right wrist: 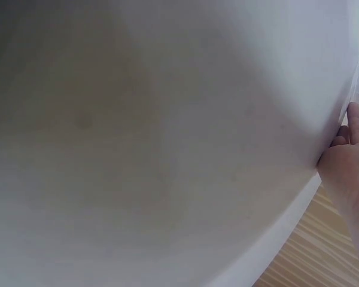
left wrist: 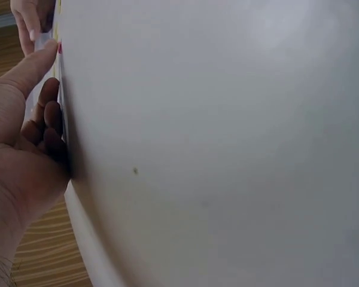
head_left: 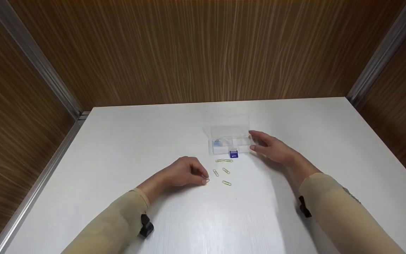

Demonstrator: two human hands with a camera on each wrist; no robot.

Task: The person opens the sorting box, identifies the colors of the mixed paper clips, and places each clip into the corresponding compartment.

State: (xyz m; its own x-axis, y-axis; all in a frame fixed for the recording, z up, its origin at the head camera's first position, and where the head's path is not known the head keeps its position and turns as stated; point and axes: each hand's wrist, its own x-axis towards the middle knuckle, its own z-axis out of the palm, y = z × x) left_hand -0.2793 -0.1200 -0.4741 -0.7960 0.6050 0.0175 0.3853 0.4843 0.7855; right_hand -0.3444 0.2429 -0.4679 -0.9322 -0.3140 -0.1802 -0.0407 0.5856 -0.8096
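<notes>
A person sits at a smooth white table (head_left: 118, 148) walled by brown wood-grain panels (head_left: 203, 49), both arms in beige sleeves.

Near the centre of the head view lies a small clear plastic box (head_left: 229, 141), rectangular, split into compartments, its lid apparently folded open behind it. Something pale blue sits in its left compartment; the rest is too faint to tell. A small blue clasp (head_left: 233, 154) juts from its front edge.

The right hand (head_left: 271, 148), right of centre, rests on the table with fingers fairly straight and slightly apart, thumb and fingertips touching the box's right end, likely to keep the light box from sliding. In the right wrist view, the hand sits at the far right edge against the clear plastic; the white tabletop fills the rest.

Just below the box, 4 thin gold wire paperclips (head_left: 223, 171) lie loose and flat on the table, close together.

The left hand (head_left: 185, 173), lower left of centre, is knuckles-up with fingers curled. Its thumb and fingertips seem to pinch a 5th paperclip (head_left: 207, 180) at the table surface, just left of the loose ones; the grip is too small to be sure of. The left wrist view shows curled fingers (left wrist: 48, 116) against the table.
</notes>
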